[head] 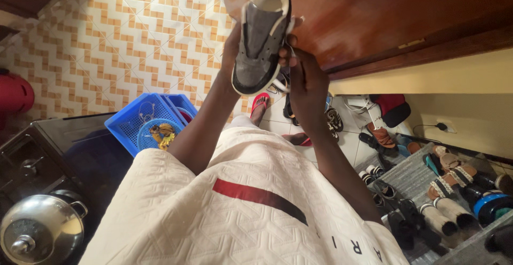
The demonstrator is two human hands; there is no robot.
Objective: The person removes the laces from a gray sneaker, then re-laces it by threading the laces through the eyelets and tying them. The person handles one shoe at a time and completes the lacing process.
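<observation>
I hold a grey sneaker [260, 40] with a white sole and cream lining up in front of me, toe pointing down. My left hand [232, 46] grips its left side, mostly hidden behind the shoe. On the other side my right hand [304, 80] grips the sole edge, fingers curled around it. Below my arms is my cream quilted shirt [240, 206] with a dark red stripe.
A blue plastic crate [147, 121] with small items stands on the patterned tile floor. A steel pot [40, 227] sits on a dark stove at lower left. Several shoes and sandals [449, 179] lie on a rack at right. A wooden door [385, 14] is ahead.
</observation>
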